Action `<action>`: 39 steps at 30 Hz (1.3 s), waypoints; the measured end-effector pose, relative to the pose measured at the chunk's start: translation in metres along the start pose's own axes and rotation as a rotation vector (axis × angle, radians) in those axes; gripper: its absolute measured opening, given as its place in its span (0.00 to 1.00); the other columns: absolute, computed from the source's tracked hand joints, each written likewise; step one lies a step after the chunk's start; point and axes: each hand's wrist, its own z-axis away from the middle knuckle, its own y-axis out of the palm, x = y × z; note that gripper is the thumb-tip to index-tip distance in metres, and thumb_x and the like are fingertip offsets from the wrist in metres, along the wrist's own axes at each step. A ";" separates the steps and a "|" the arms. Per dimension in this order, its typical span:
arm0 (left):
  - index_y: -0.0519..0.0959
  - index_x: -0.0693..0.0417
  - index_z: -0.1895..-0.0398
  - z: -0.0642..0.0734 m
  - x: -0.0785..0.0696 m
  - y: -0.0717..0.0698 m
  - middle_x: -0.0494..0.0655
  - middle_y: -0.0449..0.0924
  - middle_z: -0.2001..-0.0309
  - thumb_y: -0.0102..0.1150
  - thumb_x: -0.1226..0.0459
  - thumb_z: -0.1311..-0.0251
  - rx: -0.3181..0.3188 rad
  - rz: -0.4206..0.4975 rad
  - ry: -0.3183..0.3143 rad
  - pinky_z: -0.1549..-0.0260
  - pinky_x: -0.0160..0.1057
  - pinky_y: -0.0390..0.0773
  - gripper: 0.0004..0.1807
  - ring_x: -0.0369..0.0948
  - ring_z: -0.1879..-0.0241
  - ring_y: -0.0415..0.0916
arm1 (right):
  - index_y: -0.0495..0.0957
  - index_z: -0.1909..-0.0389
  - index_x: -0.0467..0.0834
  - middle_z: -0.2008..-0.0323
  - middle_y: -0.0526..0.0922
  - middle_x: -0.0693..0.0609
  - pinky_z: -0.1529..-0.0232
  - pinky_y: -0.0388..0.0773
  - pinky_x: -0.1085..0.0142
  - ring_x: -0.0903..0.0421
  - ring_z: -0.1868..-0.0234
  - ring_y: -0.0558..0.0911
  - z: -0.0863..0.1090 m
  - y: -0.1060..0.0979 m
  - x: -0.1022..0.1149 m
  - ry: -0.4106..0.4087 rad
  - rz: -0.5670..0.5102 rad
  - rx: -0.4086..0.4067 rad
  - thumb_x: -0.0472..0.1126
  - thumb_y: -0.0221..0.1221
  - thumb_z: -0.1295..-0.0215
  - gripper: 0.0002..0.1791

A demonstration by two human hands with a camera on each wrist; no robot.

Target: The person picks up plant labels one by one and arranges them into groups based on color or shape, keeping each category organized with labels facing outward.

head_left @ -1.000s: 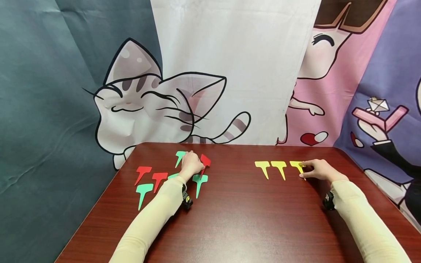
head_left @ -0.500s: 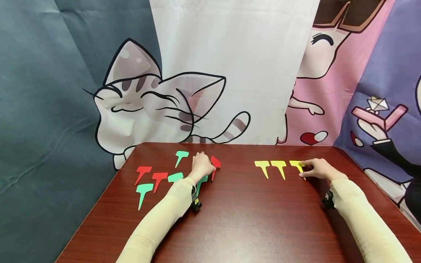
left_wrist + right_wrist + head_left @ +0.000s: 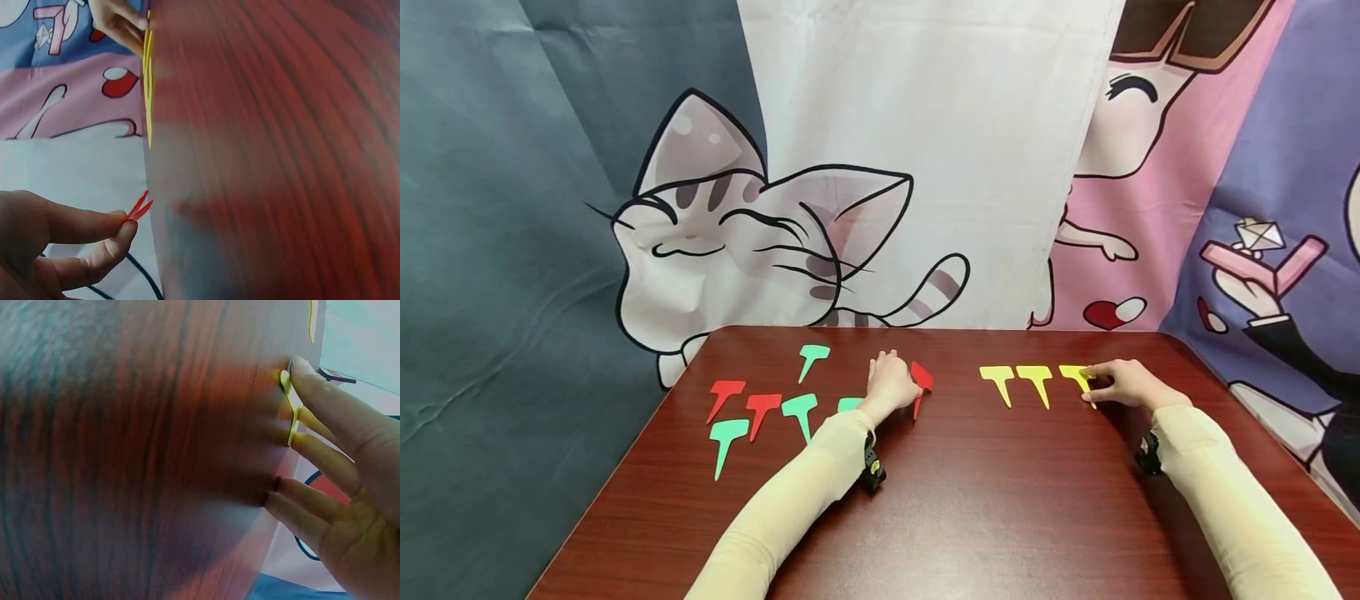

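Note:
My left hand pinches a red T-shaped plant label between thumb and forefinger; in the left wrist view this red label stands tilted at the fingertips. On the right, my right hand rests at the last of three yellow plant labels, its fairly straight fingers touching it as it lies on the table. The other yellow labels lie beside it in a row. Beyond my left forearm, a green plant label is partly hidden.
Left on the brown table lie two red labels and several green labels, spread apart. A printed cloth backdrop hangs behind the table's far edge.
My left hand has moved right with the red label, away from the green ones and toward the yellow row. My right hand has stayed at the same yellow label.

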 end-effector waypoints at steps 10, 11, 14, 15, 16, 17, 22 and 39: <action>0.84 0.58 0.64 0.005 -0.032 0.011 0.54 0.63 0.31 0.65 0.55 0.47 0.010 0.002 0.020 0.29 0.51 0.50 0.15 0.52 0.28 0.52 | 0.79 0.49 0.34 0.55 0.83 0.35 0.53 0.75 0.42 0.42 0.57 0.80 -0.002 -0.001 -0.002 0.014 0.000 0.018 0.55 0.68 0.50 0.34; 0.84 0.58 0.65 0.006 -0.034 0.012 0.54 0.63 0.31 0.65 0.56 0.47 0.010 0.008 0.025 0.29 0.51 0.50 0.15 0.52 0.28 0.52 | 0.79 0.49 0.34 0.55 0.83 0.35 0.54 0.75 0.43 0.42 0.58 0.80 -0.002 -0.001 -0.002 0.015 0.000 0.018 0.55 0.69 0.50 0.34; 0.84 0.57 0.69 0.007 -0.043 0.016 0.53 0.63 0.31 0.65 0.56 0.48 0.014 0.013 0.034 0.29 0.51 0.50 0.12 0.52 0.28 0.52 | 0.79 0.49 0.34 0.55 0.83 0.35 0.54 0.75 0.43 0.43 0.58 0.80 -0.002 -0.001 -0.002 0.015 -0.004 0.017 0.55 0.69 0.50 0.34; 0.84 0.56 0.71 0.007 -0.046 0.018 0.53 0.63 0.31 0.65 0.56 0.48 0.017 0.010 0.036 0.29 0.50 0.50 0.11 0.51 0.28 0.52 | 0.79 0.49 0.34 0.55 0.83 0.35 0.53 0.75 0.43 0.42 0.57 0.80 -0.002 -0.001 -0.002 0.012 -0.005 0.017 0.55 0.68 0.50 0.33; 0.83 0.55 0.73 0.008 -0.049 0.019 0.52 0.63 0.31 0.65 0.56 0.48 0.019 0.006 0.037 0.29 0.50 0.49 0.11 0.51 0.28 0.52 | 0.79 0.49 0.34 0.54 0.83 0.35 0.53 0.75 0.43 0.42 0.56 0.80 -0.002 -0.001 -0.002 0.009 -0.005 0.017 0.55 0.68 0.50 0.33; 0.83 0.54 0.74 0.008 -0.052 0.021 0.52 0.63 0.31 0.65 0.56 0.48 0.022 0.004 0.039 0.29 0.49 0.49 0.10 0.50 0.27 0.51 | 0.79 0.50 0.34 0.54 0.83 0.35 0.53 0.75 0.42 0.41 0.56 0.80 -0.002 -0.001 -0.002 0.007 -0.006 0.015 0.54 0.68 0.50 0.33; 0.81 0.51 0.80 0.010 -0.067 0.026 0.50 0.62 0.30 0.64 0.55 0.47 0.023 -0.007 0.058 0.29 0.48 0.50 0.11 0.49 0.27 0.51 | 0.80 0.50 0.34 0.55 0.83 0.36 0.53 0.75 0.42 0.41 0.56 0.80 -0.002 0.000 -0.002 0.005 -0.003 0.008 0.53 0.69 0.50 0.32; 0.83 0.47 0.76 0.018 -0.111 0.043 0.45 0.62 0.30 0.63 0.53 0.47 0.066 -0.022 0.095 0.28 0.44 0.49 0.09 0.45 0.27 0.51 | 0.80 0.51 0.34 0.59 0.85 0.38 0.56 0.76 0.44 0.44 0.60 0.80 -0.003 -0.002 0.000 -0.009 0.010 0.005 0.54 0.70 0.52 0.32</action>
